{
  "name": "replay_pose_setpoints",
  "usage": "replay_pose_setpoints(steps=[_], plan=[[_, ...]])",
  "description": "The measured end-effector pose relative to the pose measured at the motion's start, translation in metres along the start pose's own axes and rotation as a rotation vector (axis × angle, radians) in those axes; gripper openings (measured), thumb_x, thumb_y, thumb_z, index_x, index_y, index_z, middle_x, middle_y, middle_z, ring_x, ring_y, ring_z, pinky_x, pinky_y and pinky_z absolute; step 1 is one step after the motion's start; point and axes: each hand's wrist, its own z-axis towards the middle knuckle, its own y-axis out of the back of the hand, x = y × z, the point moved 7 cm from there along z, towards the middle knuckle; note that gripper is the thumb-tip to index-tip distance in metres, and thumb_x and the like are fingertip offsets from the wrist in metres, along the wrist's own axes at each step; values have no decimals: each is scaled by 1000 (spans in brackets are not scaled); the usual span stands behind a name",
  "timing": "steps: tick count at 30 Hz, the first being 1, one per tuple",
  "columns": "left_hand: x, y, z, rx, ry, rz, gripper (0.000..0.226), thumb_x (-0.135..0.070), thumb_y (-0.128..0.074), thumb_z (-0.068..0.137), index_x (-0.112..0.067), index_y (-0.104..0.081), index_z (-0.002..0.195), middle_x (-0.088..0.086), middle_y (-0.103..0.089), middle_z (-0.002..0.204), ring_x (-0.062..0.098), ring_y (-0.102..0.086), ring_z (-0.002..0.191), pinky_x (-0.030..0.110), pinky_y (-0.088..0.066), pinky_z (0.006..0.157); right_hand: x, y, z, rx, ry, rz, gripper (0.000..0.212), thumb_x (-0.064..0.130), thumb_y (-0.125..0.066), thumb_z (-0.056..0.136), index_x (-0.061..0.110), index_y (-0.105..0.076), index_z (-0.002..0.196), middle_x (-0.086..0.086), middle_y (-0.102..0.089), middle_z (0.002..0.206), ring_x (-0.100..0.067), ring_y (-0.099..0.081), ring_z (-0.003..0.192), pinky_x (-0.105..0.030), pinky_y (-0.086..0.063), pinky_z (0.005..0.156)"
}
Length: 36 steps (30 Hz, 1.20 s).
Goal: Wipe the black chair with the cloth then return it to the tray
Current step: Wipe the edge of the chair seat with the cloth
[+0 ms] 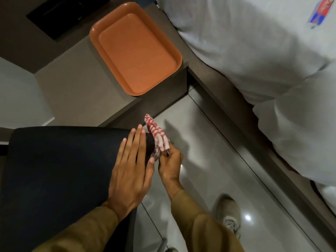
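My right hand [170,165] is closed around the lower end of the cloth [157,138], fingers curled in tight with the thumb pinching the fabric near its bottom edge. The cloth is red and white striped, bunched into a loose roll that stands up and leans away from me, and its lower part presses against the right edge of the chair [60,168]. I cannot quite tell how much of the cloth is tucked inside my palm, since the fingers hide it.

My left hand [131,170] lies flat on the chair's black top, fingers straight and close together, holding nothing. Its fingertips reach the chair's far right corner, just beside the cloth, and the thumb sits next to my right hand. Both sleeves [94,228] are a brownish tan.

The chair fills the lower left of my view, dark and smooth. Beyond it stands a grey-brown table [76,91] with the orange tray [175,57] on it, sitting at the table's right edge, well apart from the cloth. A dark flat panel [60,17] lies at the far left.

To the right, white bedding [254,42] hangs over a bed edge. My shoe [228,213] stands on the glossy tiled floor [218,151] below my right arm.
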Motion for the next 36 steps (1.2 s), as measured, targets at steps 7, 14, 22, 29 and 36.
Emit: replay_pose_setpoints(steps=[7,14,22,29,36], plan=[[0,-3,-1,-49,-34,41,68,-33,-31,109,-3,-19,169,8,-16,179,20,-12,168,37,-8,138,-81,7,53,-112,-287,-11,25,11,-53,100,5,-68,118,-15,-70,111,-27,-63,98,-2,-44,72],[2,-4,-2,-28,-22,43,68,-31,-33,107,-4,-19,169,7,-17,179,21,-13,168,40,-12,138,-35,4,47,-184,-265,-95,16,8,-65,97,-1,-73,107,-12,-76,107,-22,-72,90,-20,-61,80],[-3,2,3,51,19,35,71,-37,-29,107,-5,-16,169,7,-14,179,22,-14,168,38,-7,137,-8,1,11,-110,-241,104,22,19,-71,95,25,-76,115,10,-79,103,-3,-75,93,-16,-62,78],[-1,-2,0,-8,-14,6,70,-31,-34,106,-4,-19,169,6,-15,180,19,-11,168,37,-8,138,-63,-2,64,-253,-398,73,25,12,-70,95,7,-75,119,-5,-79,114,-18,-75,100,-37,-61,97],[2,-3,-1,-34,-26,67,68,-30,-33,107,-2,-21,168,10,-20,178,24,-19,167,45,-21,136,-50,-2,45,-266,-425,150,24,6,-70,94,9,-76,117,5,-77,95,-12,-73,87,-19,-61,76]])
